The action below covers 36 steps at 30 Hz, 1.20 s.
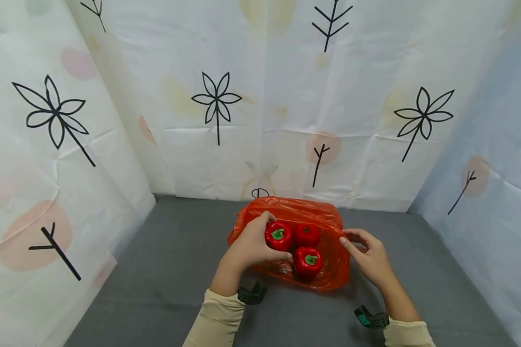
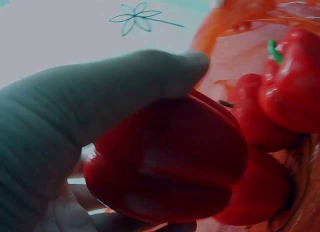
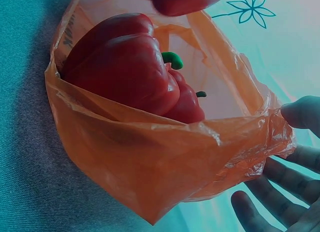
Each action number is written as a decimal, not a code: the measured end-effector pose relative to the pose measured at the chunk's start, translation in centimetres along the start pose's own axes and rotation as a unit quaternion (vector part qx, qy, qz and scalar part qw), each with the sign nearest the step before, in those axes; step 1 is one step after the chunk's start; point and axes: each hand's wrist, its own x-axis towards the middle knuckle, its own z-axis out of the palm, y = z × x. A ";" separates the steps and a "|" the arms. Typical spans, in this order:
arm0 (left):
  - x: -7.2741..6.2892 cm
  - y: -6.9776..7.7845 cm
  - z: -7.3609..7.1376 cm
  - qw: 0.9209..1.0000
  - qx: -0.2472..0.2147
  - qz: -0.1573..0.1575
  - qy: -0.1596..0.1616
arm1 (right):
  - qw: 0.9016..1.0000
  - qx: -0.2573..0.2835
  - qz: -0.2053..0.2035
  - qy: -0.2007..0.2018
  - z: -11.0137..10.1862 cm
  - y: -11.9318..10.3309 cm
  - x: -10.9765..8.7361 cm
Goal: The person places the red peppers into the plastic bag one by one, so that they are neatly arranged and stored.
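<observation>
An orange plastic bag lies with its mouth spread wide. My left hand reaches over its left side and grips a red bell pepper with a green stem, thumb on one side and fingers on the other. In the left wrist view this bell pepper fills the middle, partly covered by the thumb. Inside the bag sit another red bell pepper and a rounder red vegetable with a small dark stem. My right hand pinches the bag's right rim between thumb and fingers.
A grey tabletop lies under the bag. Behind it hangs a white curtain printed with flowers and trees, and more of it closes both sides. Dark bands sit at the wrists.
</observation>
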 end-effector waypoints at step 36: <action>1.1 -3.2 3.7 0.994 0.077 -0.070 -0.038 | 1.000 -0.004 0.005 0.003 -0.1 0.0 0.0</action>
